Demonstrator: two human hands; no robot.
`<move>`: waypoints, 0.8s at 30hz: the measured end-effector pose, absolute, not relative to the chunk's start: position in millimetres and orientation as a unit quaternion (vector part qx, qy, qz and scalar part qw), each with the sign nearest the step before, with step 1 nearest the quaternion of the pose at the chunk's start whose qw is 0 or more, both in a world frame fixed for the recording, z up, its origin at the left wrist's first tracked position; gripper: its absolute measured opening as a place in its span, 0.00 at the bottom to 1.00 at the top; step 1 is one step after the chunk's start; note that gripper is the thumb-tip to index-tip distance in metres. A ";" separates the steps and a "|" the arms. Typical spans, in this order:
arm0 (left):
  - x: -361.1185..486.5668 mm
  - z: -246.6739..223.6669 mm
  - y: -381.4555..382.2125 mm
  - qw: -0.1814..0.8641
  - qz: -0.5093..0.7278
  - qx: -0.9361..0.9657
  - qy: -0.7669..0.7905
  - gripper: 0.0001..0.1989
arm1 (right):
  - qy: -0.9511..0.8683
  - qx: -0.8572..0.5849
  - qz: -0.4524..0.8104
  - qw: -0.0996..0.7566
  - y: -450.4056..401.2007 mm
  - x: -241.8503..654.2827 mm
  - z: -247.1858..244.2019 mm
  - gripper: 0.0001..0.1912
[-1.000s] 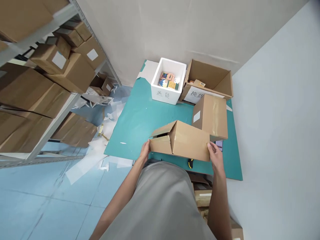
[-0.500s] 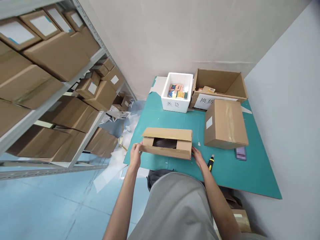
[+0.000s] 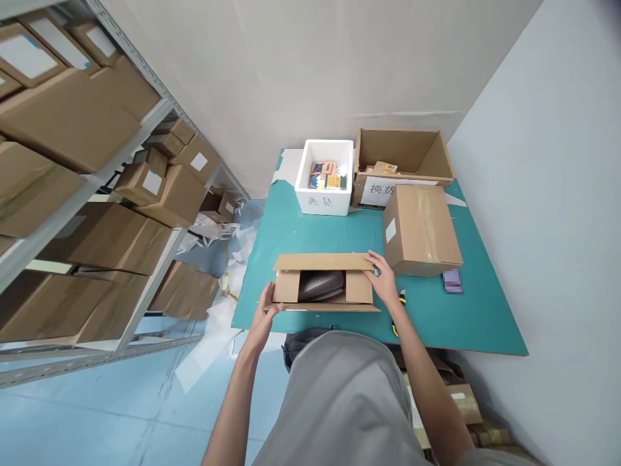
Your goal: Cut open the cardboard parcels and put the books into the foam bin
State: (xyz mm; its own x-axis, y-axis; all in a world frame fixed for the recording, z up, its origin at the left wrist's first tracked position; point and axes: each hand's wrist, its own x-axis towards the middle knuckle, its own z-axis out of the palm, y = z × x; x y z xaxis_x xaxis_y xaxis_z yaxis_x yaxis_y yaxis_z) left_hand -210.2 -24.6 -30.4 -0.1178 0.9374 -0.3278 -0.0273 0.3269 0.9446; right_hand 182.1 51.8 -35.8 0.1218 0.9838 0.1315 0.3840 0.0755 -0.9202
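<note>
A long brown cardboard box (image 3: 286, 286) lies near the table's front edge with its long flaps parted. Through the gap a dark wrapped item (image 3: 321, 285) shows inside. My left hand (image 3: 262, 318) is closed on the box's near left corner and flap. At the far right corner, my right hand (image 3: 381, 277) pinches the end of the far flap. A yellow and black cutter (image 3: 402, 298) lies just right of the box, partly hidden by my right forearm.
On the green table (image 3: 272, 226) stand a white foam box (image 3: 323, 202) holding small packets, an open carton (image 3: 402, 139) and a closed carton (image 3: 427, 230). A purple item (image 3: 453, 281) lies beside them. Shelves of boxes (image 3: 111, 175) rise at the left.
The box's long flaps have parted wider, showing more of the dark item. My right hand has moved up from the box's side to the far flap. The view has shifted.
</note>
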 end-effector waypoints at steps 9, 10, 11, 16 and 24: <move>-210.6 -36.2 -66.7 0.501 0.354 0.448 0.651 0.61 | -0.554 -0.743 0.226 0.299 144.3 157.2 -23.6 0.25; -208.2 -37.6 -66.7 0.480 0.347 0.458 0.663 0.61 | -0.555 -0.748 0.222 0.287 148.1 155.2 -25.2 0.24; -205.9 -37.7 -65.2 0.450 0.335 0.477 0.677 0.60 | -0.556 -0.753 0.218 0.278 150.2 153.4 -27.0 0.23; -188.5 -16.3 -39.7 0.272 0.255 0.634 0.678 0.58 | -0.560 -0.762 0.197 0.257 146.3 149.7 -36.8 0.25; -103.9 14.8 69.2 0.258 -0.102 0.799 0.534 0.50 | -0.567 -0.770 0.182 0.229 145.6 146.4 -37.4 0.28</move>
State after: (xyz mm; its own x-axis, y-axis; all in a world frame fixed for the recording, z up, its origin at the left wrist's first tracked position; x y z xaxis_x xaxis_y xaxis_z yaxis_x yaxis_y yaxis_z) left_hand -103.9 69.2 14.8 0.4094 0.8001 -0.4385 0.9055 -0.2974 0.3029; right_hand 146.4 145.6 -37.4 0.2921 0.9562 -0.0198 0.7895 -0.2527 -0.5594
